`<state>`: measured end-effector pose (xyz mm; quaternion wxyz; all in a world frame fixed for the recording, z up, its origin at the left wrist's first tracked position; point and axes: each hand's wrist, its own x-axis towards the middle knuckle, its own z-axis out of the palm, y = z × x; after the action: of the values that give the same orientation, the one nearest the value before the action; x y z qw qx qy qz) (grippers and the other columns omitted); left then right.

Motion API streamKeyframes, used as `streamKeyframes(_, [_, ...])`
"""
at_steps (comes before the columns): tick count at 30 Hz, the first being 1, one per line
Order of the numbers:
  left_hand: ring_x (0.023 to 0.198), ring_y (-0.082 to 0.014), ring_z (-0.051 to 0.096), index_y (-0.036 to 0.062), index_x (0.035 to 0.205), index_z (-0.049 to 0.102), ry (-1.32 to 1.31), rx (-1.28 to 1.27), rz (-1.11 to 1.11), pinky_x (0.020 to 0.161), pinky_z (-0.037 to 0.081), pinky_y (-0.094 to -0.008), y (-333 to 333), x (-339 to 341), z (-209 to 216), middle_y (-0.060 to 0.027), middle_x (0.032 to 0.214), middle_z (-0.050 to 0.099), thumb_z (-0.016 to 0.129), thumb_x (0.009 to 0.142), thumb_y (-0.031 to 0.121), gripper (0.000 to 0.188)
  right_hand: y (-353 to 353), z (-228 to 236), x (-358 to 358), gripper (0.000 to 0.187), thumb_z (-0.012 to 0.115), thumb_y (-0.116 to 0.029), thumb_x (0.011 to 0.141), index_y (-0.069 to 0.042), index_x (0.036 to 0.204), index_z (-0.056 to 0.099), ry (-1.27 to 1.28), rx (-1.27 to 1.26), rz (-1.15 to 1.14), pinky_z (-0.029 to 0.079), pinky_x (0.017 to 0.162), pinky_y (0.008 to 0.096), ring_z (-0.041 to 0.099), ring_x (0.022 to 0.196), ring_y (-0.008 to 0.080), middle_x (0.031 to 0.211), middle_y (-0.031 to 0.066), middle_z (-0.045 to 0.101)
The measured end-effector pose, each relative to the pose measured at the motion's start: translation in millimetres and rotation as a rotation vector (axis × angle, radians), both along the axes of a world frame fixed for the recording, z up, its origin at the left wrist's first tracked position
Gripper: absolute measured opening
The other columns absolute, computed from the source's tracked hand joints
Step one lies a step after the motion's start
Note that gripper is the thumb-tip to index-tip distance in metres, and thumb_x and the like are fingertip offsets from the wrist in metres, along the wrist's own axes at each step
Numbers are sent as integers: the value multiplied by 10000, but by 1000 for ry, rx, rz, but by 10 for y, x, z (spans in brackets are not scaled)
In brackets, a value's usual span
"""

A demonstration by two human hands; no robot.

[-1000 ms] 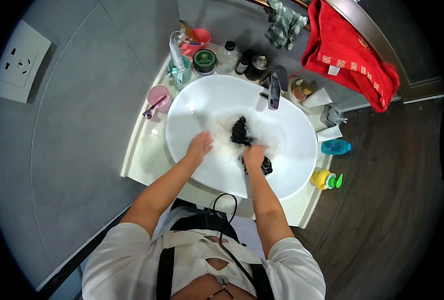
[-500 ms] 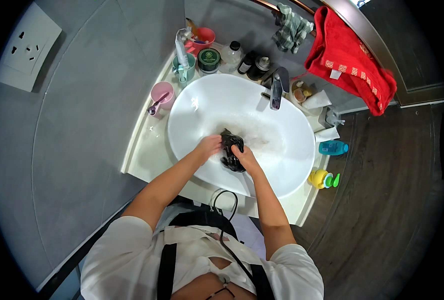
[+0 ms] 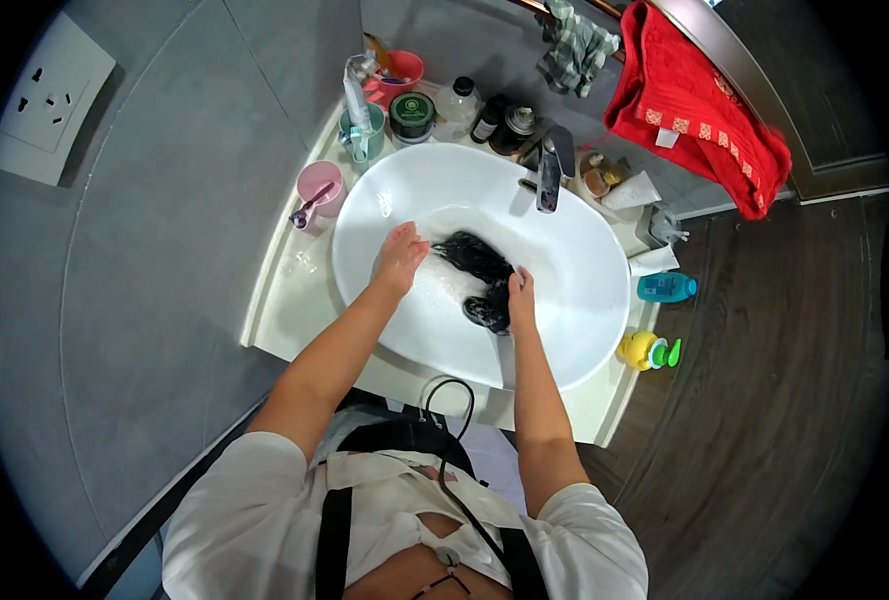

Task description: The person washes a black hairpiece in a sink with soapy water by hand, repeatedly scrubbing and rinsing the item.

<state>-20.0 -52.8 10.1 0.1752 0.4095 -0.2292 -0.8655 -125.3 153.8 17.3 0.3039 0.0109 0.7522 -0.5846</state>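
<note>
A wet black cloth [image 3: 473,255] lies spread in the soapy water of a white oval sink [image 3: 370,205]. Its lower end is bunched toward my right side. My right hand [image 3: 522,302] grips the cloth's right edge, the fingers bent around it. To the left, my left hand [image 3: 402,258] hovers over the water, fingers apart and holding nothing, a little away from the cloth's left end. Above the basin's far right rim is a dark metal faucet [image 3: 553,170].
Along the back edge stand a red cup [image 3: 405,72], a green-lidded jar [image 3: 412,117] and a clear bottle [image 3: 456,108]. A pink cup [image 3: 321,187] sits at left. At right are a blue bottle [image 3: 668,288] and a yellow pump bottle [image 3: 641,350]. A red towel [image 3: 700,110] hangs behind.
The black cloth, bunched between both hands before, is now stretched out in the water. My left hand has let go and moved up-left; my right hand has shifted slightly right.
</note>
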Motion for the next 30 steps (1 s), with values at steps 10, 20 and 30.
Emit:
streamKeyframes(10, [1059, -216, 452, 96, 1173, 444, -177, 98, -155, 919, 371, -343, 127, 234, -62, -89, 1168, 459, 511, 831, 292, 400, -87, -401, 57, 480, 576, -149, 748, -46, 1195, 435, 262, 340, 165, 378, 888, 373, 475, 1039, 359, 1122, 214, 505])
streamKeyframes(20, [1137, -194, 377, 160, 1190, 451, -100, 160, -274, 962, 258, -385, 207, 134, -222, -7, 1246, 416, 479, 845, 386, 413, -303, -54, 163, 418, 472, -9, 684, -55, 1094, 536, 454, 286, 445, 417, 835, 308, 555, 954, 285, 1036, 180, 574])
streamKeyframes(30, [730, -185, 541, 82, 1000, 449, 179, 31, -221, 568, 485, -303, 342, -6, 454, -73, 929, 458, 530, 820, 420, 391, -589, 1149, 896, 218, 595, -137, 715, -43, 911, 586, 698, -96, 470, 452, 716, 302, 588, 786, 249, 845, 120, 607])
